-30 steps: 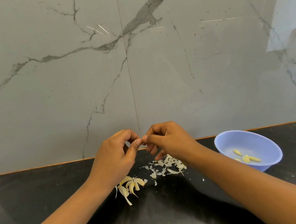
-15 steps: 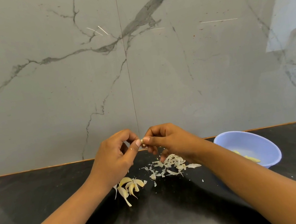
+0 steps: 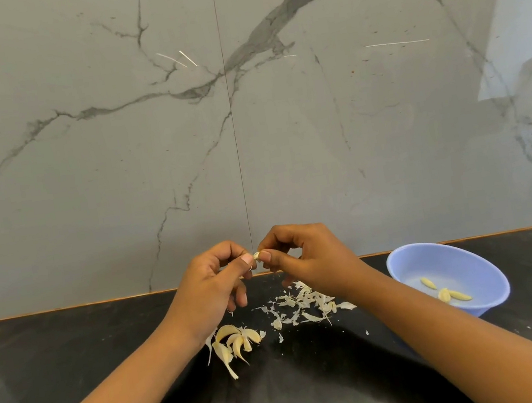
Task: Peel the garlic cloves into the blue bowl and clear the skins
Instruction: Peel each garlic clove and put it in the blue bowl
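A small garlic clove (image 3: 256, 255) is pinched between the fingertips of my left hand (image 3: 213, 286) and my right hand (image 3: 307, 259), raised above the black counter; most of the clove is hidden by the fingers. Below my left wrist lies a cluster of unpeeled garlic cloves (image 3: 235, 342). A scatter of papery skins (image 3: 302, 306) lies under my right hand. The blue bowl (image 3: 404, 258) stands at the right with three peeled cloves (image 3: 447, 293) in it.
The black counter (image 3: 75, 367) runs to a grey marble wall (image 3: 245, 118) right behind my hands. Tiny skin flecks dot the counter near the front.
My hands have drawn slightly apart and the clove's tip now shows between the fingertips. My right forearm has shifted, uncovering the cloves in the bowl again.
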A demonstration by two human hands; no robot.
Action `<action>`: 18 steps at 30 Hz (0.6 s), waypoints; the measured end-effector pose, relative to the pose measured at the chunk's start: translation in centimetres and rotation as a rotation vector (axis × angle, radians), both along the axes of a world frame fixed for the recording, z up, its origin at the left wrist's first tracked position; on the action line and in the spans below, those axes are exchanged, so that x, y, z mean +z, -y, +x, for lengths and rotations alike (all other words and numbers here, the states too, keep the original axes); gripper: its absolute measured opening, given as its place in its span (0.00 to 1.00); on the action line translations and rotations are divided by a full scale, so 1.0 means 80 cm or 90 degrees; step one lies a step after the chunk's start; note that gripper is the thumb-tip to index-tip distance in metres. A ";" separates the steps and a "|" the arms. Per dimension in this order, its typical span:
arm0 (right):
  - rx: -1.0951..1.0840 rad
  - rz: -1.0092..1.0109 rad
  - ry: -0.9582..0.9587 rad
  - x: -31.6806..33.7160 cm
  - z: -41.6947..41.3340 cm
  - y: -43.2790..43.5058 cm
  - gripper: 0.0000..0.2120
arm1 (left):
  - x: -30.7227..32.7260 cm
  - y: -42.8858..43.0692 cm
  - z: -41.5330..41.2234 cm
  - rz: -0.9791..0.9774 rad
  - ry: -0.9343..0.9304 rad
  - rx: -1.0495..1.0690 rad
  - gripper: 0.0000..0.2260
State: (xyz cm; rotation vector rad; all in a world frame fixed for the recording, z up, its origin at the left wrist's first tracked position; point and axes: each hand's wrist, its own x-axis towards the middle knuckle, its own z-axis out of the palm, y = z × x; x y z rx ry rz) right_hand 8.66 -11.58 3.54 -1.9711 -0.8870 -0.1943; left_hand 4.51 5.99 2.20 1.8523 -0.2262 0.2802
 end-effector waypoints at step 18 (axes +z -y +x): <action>-0.043 -0.089 0.009 -0.001 0.009 0.002 0.08 | 0.001 -0.008 -0.004 0.314 0.192 0.141 0.04</action>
